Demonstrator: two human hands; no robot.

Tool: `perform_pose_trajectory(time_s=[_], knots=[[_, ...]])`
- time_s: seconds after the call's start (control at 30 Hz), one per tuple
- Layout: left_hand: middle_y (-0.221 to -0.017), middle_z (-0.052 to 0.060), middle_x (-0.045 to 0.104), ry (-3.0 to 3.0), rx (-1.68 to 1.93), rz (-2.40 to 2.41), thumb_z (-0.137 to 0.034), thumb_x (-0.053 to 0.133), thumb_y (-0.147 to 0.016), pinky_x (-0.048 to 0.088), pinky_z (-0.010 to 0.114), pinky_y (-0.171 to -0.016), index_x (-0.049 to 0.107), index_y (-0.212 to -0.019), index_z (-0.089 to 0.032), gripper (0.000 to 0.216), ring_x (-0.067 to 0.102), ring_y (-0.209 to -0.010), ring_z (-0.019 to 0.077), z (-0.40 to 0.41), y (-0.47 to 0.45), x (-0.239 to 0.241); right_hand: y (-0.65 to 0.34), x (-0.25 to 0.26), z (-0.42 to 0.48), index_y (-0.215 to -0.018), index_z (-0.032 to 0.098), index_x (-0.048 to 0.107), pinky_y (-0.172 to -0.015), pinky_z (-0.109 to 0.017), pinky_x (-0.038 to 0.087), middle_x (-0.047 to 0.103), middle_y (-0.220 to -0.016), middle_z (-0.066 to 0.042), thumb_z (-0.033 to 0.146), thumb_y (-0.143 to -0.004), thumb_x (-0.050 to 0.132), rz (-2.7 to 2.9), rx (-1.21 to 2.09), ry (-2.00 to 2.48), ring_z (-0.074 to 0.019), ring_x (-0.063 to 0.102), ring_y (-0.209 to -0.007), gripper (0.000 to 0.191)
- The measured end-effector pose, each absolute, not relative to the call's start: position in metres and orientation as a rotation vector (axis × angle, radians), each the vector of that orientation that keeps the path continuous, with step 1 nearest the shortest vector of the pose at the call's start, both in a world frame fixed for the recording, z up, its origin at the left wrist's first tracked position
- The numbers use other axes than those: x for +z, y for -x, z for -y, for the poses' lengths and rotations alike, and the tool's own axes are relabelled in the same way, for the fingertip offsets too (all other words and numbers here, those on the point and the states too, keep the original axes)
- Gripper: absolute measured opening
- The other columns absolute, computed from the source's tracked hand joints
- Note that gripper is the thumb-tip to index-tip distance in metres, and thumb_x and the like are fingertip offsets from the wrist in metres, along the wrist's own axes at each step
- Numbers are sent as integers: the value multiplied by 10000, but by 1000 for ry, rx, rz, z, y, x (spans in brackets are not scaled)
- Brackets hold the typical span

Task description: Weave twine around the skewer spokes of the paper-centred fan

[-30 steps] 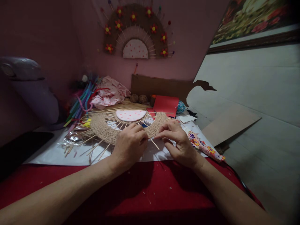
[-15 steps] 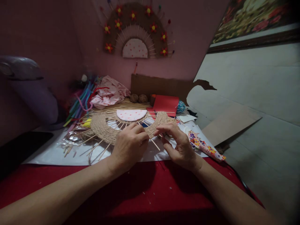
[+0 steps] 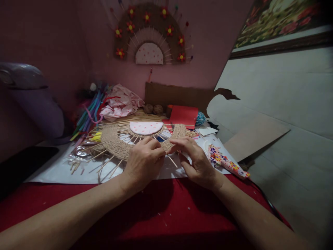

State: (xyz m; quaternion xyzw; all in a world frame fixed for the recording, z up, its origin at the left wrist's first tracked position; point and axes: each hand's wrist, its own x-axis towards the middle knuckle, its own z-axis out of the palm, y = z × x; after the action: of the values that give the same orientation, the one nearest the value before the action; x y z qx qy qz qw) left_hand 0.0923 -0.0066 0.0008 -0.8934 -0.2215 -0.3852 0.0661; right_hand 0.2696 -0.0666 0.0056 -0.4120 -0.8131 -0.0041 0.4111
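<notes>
A half-ring wrapped in jute twine (image 3: 114, 144) lies on the white sheet, with thin wooden sticks (image 3: 114, 169) poking out beyond its edge. Inside the ring's curve is a white half-disc with pink dots (image 3: 146, 127), joined to it by sticks. My left hand (image 3: 145, 158) is closed over the near side of the ring, fingers curled on its twine edge; the fingertips are partly hidden. Just right of it, my right hand (image 3: 197, 161) has its index finger stretched to the twine and its thumb apart below. Nothing shows clearly between these fingers.
Behind lie twine balls (image 3: 157, 109), red paper (image 3: 183, 117), crumpled dotted cloth (image 3: 122, 102) and pipe cleaners (image 3: 90, 111). A flower-patterned glue gun (image 3: 226, 163) is at right. A purple object (image 3: 36, 100) stands left. A flowered half-ring (image 3: 171, 41) hangs on the wall.
My right hand has shifted slightly left, its index finger closer to my left fingertips. The left hand and the half-ring look still.
</notes>
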Motion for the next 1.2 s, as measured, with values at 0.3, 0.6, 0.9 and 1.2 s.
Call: perform_pose_trajectory(time_s=[0.3, 0.6, 0.9, 1.2], knots=[[-704, 42, 593, 2681, -1150, 649, -151, 524, -794, 429, 296, -651, 646, -668, -170, 176, 488, -727, 160, 7, -93, 0, -269, 6, 67, -1239, 238, 416, -896, -415, 401, 604, -973, -37, -42, -686, 414, 2024, 9, 1024, -205, 517, -984, 620], [-714, 34, 603, 2604, -1284, 734, -128, 541, -771, 433, 285, -657, 630, -671, -155, 136, 496, -734, 154, 6, -93, 5, -269, 8, 72, -1209, 171, 444, -754, -400, 411, 579, -886, -52, 83, -745, 543, 2094, -255, 926, -200, 506, -821, 482], [-717, 42, 593, 2567, -1228, 659, -148, 539, -789, 421, 281, -648, 624, -636, -147, 176, 486, -744, 154, 11, -92, 9, -263, 2, 70, -1156, 193, 462, -750, -378, 387, 609, -726, 9, 115, -763, 613, 2030, -359, 907, -155, 517, -705, 428], [-740, 38, 601, 2583, -1207, 651, -176, 551, -796, 429, 307, -680, 645, -664, -165, 162, 495, -783, 165, 12, -90, 12, -261, 4, 72, -1164, 192, 462, -735, -376, 391, 615, -725, 6, 97, -758, 617, 1989, -387, 879, -155, 524, -711, 445]])
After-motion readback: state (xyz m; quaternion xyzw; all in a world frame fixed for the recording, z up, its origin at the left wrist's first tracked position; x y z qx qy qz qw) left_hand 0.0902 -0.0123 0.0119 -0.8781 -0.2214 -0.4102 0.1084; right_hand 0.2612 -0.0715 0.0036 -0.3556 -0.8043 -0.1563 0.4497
